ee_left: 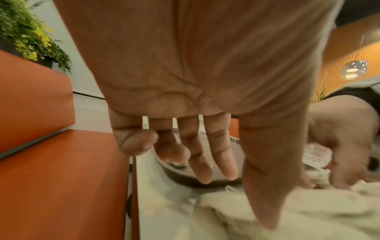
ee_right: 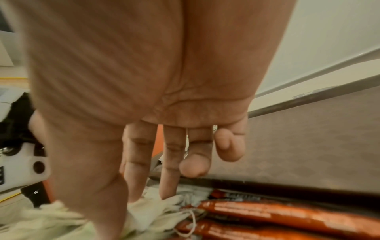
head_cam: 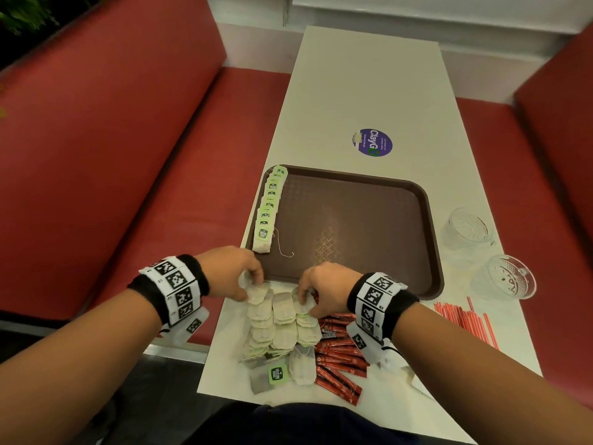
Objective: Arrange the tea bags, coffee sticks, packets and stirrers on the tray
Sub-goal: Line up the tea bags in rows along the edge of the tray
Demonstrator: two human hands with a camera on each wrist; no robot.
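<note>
Both hands cover the far end of the tea bags [head_cam: 282, 319], at the tray's [head_cam: 430, 239] six o'clock. The left hand [head_cam: 229, 271] pinches one bag; the right hand [head_cam: 324, 289] pinches another. The fingertips are blurred in the wrist views.

A booth in a fast-food restaurant or café: a narrow white table [head_cam: 369, 91] runs between two red padded benches [head_cam: 128, 139], with a brown plastic serving tray [head_cam: 426, 239] near its front end. A round purple "ClayGo" sticker [head_cam: 372, 142] asking diners to clean up sits mid-table. Potted greenery [ee_left: 26, 35] tops the seat back, and a pendant lamp [ee_left: 352, 69] hangs by orange slatted wall panels [ee_left: 339, 53].
</note>
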